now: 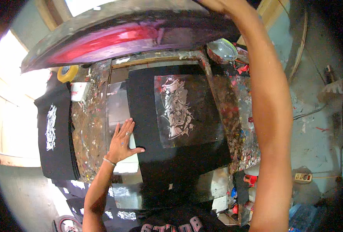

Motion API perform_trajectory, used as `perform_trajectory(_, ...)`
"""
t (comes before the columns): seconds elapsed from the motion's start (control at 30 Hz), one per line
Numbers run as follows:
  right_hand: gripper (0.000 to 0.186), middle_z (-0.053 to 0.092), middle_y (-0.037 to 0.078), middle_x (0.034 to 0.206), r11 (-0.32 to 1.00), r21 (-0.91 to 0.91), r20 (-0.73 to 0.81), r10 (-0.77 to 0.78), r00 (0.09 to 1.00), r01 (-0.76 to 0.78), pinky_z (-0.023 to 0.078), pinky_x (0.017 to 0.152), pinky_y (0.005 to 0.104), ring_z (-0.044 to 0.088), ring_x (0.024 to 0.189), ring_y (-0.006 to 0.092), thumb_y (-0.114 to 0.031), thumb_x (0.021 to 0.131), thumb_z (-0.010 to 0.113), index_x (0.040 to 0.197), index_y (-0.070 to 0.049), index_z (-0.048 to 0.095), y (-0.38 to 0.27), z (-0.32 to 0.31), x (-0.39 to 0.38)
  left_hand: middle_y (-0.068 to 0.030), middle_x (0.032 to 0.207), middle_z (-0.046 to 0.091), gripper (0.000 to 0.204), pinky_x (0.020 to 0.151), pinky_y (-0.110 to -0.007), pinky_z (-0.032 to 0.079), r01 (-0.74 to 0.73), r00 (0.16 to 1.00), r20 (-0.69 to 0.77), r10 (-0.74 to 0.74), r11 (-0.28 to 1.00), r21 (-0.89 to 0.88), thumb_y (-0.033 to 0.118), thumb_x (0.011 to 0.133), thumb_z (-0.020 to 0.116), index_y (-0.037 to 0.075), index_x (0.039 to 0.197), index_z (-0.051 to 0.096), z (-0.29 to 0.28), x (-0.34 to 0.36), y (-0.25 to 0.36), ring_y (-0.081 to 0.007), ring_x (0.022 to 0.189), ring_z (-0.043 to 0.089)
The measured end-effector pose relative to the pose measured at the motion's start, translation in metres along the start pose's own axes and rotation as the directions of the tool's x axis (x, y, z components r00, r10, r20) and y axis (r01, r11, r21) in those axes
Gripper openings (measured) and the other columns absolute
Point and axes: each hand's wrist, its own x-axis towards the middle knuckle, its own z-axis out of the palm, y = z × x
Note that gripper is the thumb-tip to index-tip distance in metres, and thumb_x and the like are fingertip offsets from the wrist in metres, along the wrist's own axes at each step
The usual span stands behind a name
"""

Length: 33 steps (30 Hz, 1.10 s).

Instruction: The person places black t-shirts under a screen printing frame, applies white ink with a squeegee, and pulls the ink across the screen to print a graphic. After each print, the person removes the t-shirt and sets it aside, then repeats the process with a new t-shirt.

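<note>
A black cloth (148, 116) lies flat on a shiny metal platen (117, 104), bearing a fresh white figure print (176, 109). My left hand (123, 141) rests open and flat on the cloth's left edge, fingers spread. Raised above the far end is a wooden printing screen frame (113, 27) smeared with red and purple ink. My right arm reaches up to its far right corner, where my right hand (214, 4) grips the frame at the top edge of the picture, mostly cut off.
A stack of black printed shirts (55, 135) lies left of the paint-spattered table (88, 127). A yellow tape roll (68, 72) sits behind it. An ink cup (222, 50) stands at the back right. A power strip (302, 177) lies on the floor at right.
</note>
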Motion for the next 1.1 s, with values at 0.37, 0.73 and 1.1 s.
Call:
perform_trajectory(0.37, 0.057, 0.062, 0.043, 0.115, 0.979, -0.029, -0.035, -0.204, 0.978, 0.203, 0.049, 0.097, 0.0504, 0.063, 0.11, 0.0536, -0.036, 0.089, 0.045, 0.102, 0.014, 0.07, 0.046, 0.01, 0.049, -0.0145, 0.167, 0.033, 0.122, 0.127, -0.06, 0.007, -0.009, 0.999, 0.049, 0.004, 0.995, 0.1, 0.076, 0.071, 0.074, 0.002, 0.159, 0.034, -0.008, 0.03, 0.006, -0.0344, 0.156, 0.027)
perform_trajectory(0.73, 0.056, 0.061, 0.043, 0.115, 0.966, -0.106, -0.072, -0.245, 0.967, 0.237, 0.049, 0.096, 0.0512, 0.063, 0.108, 0.0541, -0.037, 0.091, 0.045, 0.105, 0.013, 0.068, 0.048, 0.014, 0.054, -0.0084, 0.168, 0.032, 0.124, 0.126, -0.062, 0.004, 0.014, 0.998, 0.061, -0.024, 0.988, 0.151, 0.084, 0.072, 0.067, 0.005, 0.161, 0.032, 0.002, 0.028, 0.009, -0.0315, 0.158, 0.023)
perform_trajectory(1.1, 0.062, 0.064, 0.043, 0.11, 0.976, -0.048, -0.054, -0.215, 0.975, 0.212, 0.051, 0.093, 0.0492, 0.066, 0.104, 0.0525, -0.043, 0.088, 0.05, 0.106, 0.014, 0.068, 0.053, 0.006, 0.05, -0.0089, 0.169, 0.03, 0.125, 0.126, -0.063, 0.003, 0.042, 0.996, 0.066, -0.057, 0.978, 0.202, 0.086, 0.074, 0.062, 0.006, 0.163, 0.027, 0.002, 0.036, 0.012, -0.0317, 0.158, 0.023)
